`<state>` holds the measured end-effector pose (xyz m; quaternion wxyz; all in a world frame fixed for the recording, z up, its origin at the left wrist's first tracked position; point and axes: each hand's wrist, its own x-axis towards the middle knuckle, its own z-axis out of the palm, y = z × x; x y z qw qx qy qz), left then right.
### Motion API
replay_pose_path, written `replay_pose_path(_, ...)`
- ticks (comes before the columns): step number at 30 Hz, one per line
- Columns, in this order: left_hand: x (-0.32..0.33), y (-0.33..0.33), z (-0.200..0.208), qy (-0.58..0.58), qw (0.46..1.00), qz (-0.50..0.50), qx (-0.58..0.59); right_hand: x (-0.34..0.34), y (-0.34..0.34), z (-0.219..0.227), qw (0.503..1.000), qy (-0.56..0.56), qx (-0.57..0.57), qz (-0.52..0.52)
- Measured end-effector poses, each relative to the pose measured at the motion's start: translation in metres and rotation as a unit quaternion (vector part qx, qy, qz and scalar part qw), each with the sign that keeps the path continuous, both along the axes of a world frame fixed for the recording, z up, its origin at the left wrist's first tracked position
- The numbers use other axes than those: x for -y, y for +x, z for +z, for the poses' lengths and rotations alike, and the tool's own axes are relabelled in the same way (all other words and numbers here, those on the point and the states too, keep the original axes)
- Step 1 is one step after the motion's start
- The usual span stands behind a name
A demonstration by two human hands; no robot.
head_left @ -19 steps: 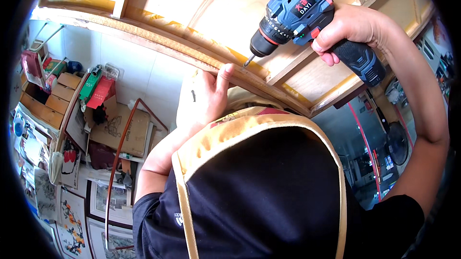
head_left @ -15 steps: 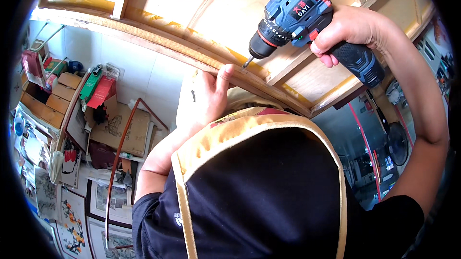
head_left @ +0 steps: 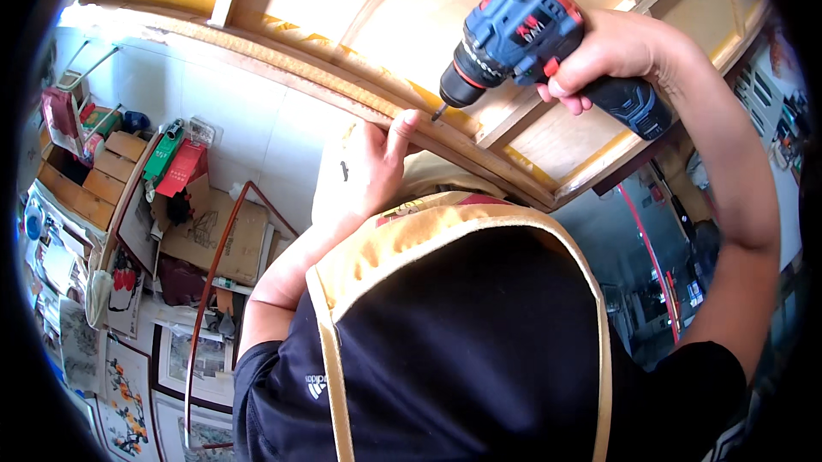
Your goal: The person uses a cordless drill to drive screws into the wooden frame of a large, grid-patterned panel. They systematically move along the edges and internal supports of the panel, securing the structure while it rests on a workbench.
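Note:
My right hand [head_left: 610,55] is wrapped round the black grip of a blue and black cordless drill [head_left: 524,25] with red trim. Its bit [head_left: 440,111] points down and left, the tip at the near rail of a wooden frame [head_left: 469,152]; I cannot tell how deep it sits. My left hand [head_left: 374,162] holds that rail just left of the bit, thumb on top and the other fingers mostly hidden beneath. A dark mark shows on the back of this hand. Pale wooden panels [head_left: 377,4] lie within the frame, with yellow strips along the rails.
A yellow apron [head_left: 454,209] covers my dark shirt. Left of me are a cardboard box [head_left: 214,235], red and green boxes [head_left: 184,166], a bent reddish-brown tube [head_left: 212,278] and framed pictures [head_left: 128,398]. Dark glass with a red edge [head_left: 646,239] stands to the right.
The drill's body and my right arm have shifted slightly left, while the bit's tip stays at about the same spot on the rail. My left hand keeps its place.

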<state>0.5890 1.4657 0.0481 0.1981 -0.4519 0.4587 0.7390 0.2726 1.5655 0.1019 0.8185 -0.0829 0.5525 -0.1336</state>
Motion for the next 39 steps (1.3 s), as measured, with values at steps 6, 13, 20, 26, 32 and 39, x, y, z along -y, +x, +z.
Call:
replay_pose_path(6, 0.026, 0.048, -0.017, -0.217, 0.966, -0.089, -0.107, -0.032, -0.004, 0.043, 0.982, -0.076, 0.06, -0.162)
replay_pose_path(13, 0.143, 0.063, 0.028, -0.487, 0.864, 0.069, -0.105, -0.068, 0.039, 0.036, 0.895, -0.128, 0.112, -0.413)
replay_pose_path(20, 0.322, -0.011, 0.043, -0.628, 0.749, 0.029, -0.208, -0.007, 0.112, 0.03, 0.846, -0.165, 0.063, -0.504)
replay_pose_path(26, 0.445, -0.067, 0.045, -0.633, 0.72, -0.027, -0.283, 0.065, 0.184, 0.011, 0.743, -0.179, 0.096, -0.638)
replay_pose_path(32, 0.517, -0.089, 0.055, -0.578, 0.767, -0.081, -0.266, 0.147, 0.205, 0.032, 0.719, -0.191, 0.011, -0.668)
replay_pose_path(39, 0.617, -0.102, 0.058, -0.594, 0.761, -0.06, -0.255, 0.224, 0.164, 0.001, 0.693, -0.224, 0.002, -0.686)
